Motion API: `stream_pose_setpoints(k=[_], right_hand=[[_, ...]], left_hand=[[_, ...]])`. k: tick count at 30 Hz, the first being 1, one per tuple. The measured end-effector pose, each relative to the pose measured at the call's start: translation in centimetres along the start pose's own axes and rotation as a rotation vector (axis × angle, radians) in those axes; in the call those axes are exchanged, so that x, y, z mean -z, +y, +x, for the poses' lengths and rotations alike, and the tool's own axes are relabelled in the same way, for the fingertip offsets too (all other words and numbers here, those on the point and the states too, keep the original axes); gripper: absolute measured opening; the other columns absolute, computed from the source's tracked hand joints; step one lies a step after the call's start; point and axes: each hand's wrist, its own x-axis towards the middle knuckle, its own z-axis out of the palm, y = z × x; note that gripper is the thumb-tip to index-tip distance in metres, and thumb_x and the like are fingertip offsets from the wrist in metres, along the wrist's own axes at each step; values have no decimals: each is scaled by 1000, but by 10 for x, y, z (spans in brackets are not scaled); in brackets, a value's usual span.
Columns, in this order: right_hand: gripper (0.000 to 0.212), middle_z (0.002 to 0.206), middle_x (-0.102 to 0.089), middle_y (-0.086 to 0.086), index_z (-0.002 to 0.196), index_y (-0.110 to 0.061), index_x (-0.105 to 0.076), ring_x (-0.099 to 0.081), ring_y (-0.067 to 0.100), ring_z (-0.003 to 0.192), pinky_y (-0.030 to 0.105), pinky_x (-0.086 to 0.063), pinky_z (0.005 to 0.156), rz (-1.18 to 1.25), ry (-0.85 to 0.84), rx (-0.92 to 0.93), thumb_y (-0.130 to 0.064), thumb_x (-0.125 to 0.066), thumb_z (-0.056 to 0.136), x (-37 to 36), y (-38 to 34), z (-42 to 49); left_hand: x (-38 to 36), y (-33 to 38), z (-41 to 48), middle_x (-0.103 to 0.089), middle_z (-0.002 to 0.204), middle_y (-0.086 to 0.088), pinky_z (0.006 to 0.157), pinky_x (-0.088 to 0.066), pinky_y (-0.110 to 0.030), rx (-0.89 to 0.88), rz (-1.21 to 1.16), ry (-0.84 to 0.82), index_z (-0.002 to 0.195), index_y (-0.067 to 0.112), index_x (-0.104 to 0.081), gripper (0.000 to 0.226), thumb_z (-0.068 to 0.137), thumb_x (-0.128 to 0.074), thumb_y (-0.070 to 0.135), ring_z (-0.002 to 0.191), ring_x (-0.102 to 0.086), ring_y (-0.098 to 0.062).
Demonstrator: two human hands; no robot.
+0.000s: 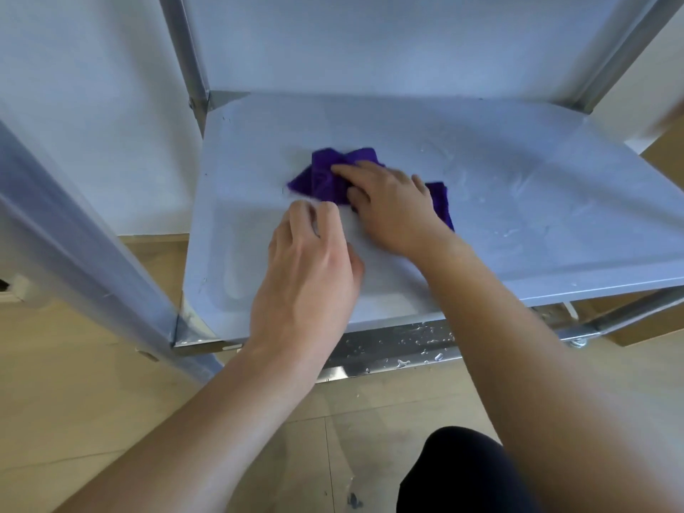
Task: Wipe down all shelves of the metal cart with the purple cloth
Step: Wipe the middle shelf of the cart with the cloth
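While the purple cloth (325,175) is pressed flat onto a shelf (536,246) of the metal cart (196,68) under the outspread right hand (392,209), the left hand (307,264) is rested just beside it, loosely curled and grasping nothing. Wiping of this shelf is judged to be under way. Wet streaks (518,187) are seen to the right, so a sweep that way is called for next.

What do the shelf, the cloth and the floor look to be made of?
The shelf: metal, probably stainless steel, dull brushed finish; grey sheen, bright reflective front edge, droplets beading on it. The cloth: soft fabric, likely microfibre; purple, matte, bunched in folds. The floor: beige tiles or laminate, unclear; smooth with thin seams.
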Motion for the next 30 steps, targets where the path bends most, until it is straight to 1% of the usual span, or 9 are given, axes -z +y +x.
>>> stream_pose_setpoints(k=[4,7,11,14,17,19,22,25,30], right_hand=[[44,148,-45,-2,143,-43,-37,-40,29,135,46,-25,112,8,-83,-5,-30,-33,101,6,4,78],[44,147,-46,-3,144,-42,-37,-39,28,135,44,-27,112,0,-139,38,-28,-33,102,11,5,91],[42,143,-50,-10,141,-37,-43,-42,21,133,43,-27,111,34,-117,145,-25,-37,101,8,7,47],[41,144,-48,-12,139,-37,-46,-41,19,134,43,-27,109,23,-47,218,-24,-39,100,5,8,-4],[40,148,-43,-10,139,-41,-46,-35,16,139,43,-17,115,35,0,189,-27,-40,102,7,6,-49],[40,150,-40,-12,139,-43,-44,-32,13,140,40,-12,117,27,0,165,-29,-39,102,8,6,-64],[39,150,-39,-13,139,-45,-45,-31,12,141,38,-11,117,42,-16,157,-31,-39,102,12,4,-67],[39,151,-38,-13,139,-46,-44,-30,13,141,38,-11,117,41,-18,156,-31,-38,103,12,4,-67],[40,152,-38,-12,140,-45,-43,-29,14,141,40,-10,118,44,-28,152,-30,-37,103,12,-1,-69]], left_hand=[[2,-2,-1,-50,102,-13,66,-44,-33,-27,3,-21,103,4,-49,17,88,-54,12,89,-55,-30],[3,-5,1,-48,101,-12,65,-39,-29,-7,-20,-10,104,5,-48,18,88,-54,12,86,-53,-27],[2,-5,1,-51,99,-14,64,-41,-33,7,7,8,103,3,-49,21,86,-56,12,84,-54,-30],[4,-6,1,-51,100,-14,64,-41,-33,40,34,24,104,4,-49,24,85,-56,18,85,-54,-31],[5,-6,2,-53,100,-14,66,-43,-37,64,79,44,104,4,-50,27,85,-54,23,86,-55,-32],[6,-6,2,-54,97,-14,62,-40,-34,67,106,46,102,4,-52,27,86,-54,26,84,-56,-32],[10,-8,0,-56,94,-13,60,-36,-33,40,166,7,98,3,-56,28,86,-51,28,82,-59,-32],[21,-19,-5,-59,99,-13,74,-46,-42,48,212,-75,104,4,-59,33,87,-43,27,90,-59,-34],[36,-39,-22,-57,118,-22,94,-45,-50,119,271,-97,110,-4,-57,43,86,-34,24,114,-53,-41]])
